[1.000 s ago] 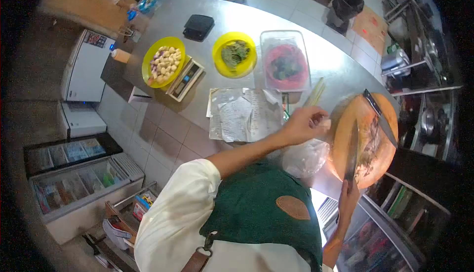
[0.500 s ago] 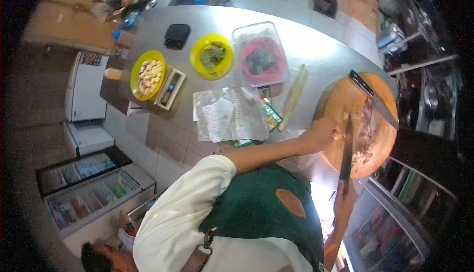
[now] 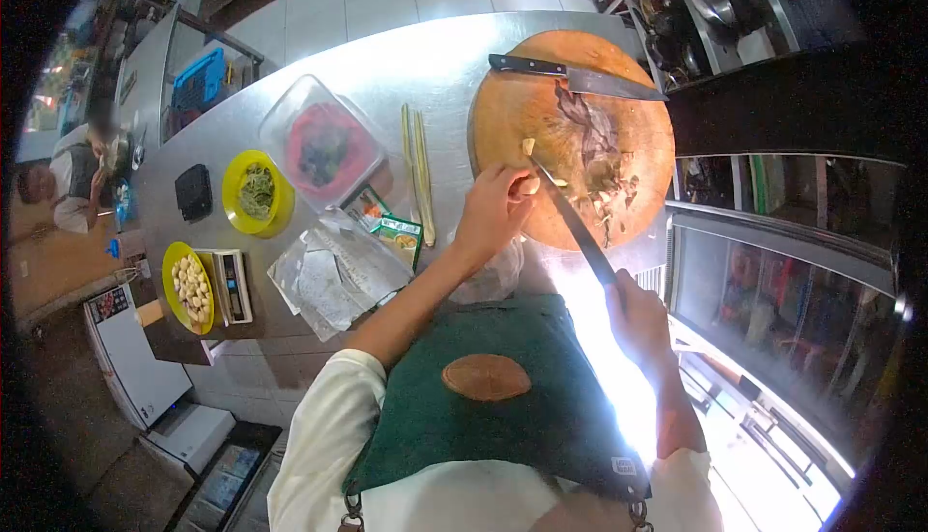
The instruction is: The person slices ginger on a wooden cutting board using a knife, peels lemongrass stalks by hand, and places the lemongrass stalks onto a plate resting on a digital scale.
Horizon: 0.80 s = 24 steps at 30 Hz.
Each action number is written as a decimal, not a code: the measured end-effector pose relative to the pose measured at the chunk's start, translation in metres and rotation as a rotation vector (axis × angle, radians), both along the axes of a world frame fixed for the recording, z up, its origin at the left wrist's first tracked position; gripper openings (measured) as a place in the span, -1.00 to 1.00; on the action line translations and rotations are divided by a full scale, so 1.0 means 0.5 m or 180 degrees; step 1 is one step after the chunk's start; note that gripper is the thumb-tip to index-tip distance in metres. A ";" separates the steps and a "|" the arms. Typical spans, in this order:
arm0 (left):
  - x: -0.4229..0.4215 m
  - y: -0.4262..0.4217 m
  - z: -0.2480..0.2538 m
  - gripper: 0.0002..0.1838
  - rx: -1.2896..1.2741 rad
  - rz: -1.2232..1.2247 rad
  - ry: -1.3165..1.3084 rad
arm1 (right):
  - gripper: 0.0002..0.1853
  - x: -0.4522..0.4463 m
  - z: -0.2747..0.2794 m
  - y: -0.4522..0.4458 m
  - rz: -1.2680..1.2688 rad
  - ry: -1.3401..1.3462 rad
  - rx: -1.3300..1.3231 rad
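Note:
My right hand (image 3: 638,317) is closed around the handle of a kitchen knife (image 3: 573,221). Its blade slants up and left across the round wooden chopping board (image 3: 638,136), the tip close to a small pale yellow piece (image 3: 528,146). At the board's lower left edge, my left hand (image 3: 498,205) pinches a small pale piece (image 3: 527,186) whose kind I cannot make out. Dark purplish peels (image 3: 585,126) and small chopped scraps (image 3: 607,211) lie on the board. A second knife (image 3: 607,84) with a black handle rests along the board's far side.
Left of the board are lemongrass stalks (image 3: 422,179), seasoning packets (image 3: 398,232), handwritten paper sheets (image 3: 338,276) and a clear tub (image 3: 280,121). Farther left stand a yellow bowl of leaves (image 3: 281,205), a scale (image 3: 233,286) and a yellow bowl of pale cloves (image 3: 172,286). Another person (image 3: 77,179) sits beyond.
The view has turned, bringing the board nearer the centre. The knife blade has shifted from upright beside my left hand to a slant, its tip near the pale yellow piece.

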<state>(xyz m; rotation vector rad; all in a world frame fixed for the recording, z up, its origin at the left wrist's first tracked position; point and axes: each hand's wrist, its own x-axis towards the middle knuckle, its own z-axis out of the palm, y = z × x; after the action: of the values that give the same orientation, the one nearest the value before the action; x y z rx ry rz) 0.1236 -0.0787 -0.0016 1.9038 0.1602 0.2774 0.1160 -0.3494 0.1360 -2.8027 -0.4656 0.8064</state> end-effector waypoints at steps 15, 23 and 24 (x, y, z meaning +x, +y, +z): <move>-0.004 -0.005 -0.008 -0.79 -0.0418 0.0396 0.0022 | -0.75 -0.009 0.068 0.038 0.0140 0.0463 -0.0457; -0.005 -0.011 -0.022 -0.78 -0.0794 0.0511 -0.0013 | -0.67 0.025 0.103 0.060 0.0324 0.0588 -0.0733; -0.004 -0.011 -0.023 -0.78 -0.0792 0.0500 -0.0015 | -0.66 0.029 0.104 0.062 0.0378 0.0589 -0.0758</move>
<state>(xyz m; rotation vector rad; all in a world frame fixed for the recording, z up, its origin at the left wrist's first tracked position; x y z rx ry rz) 0.1216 -0.0841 -0.0133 1.6461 0.3273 0.3511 0.1306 -0.3184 0.1883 -2.8951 -0.5410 1.2083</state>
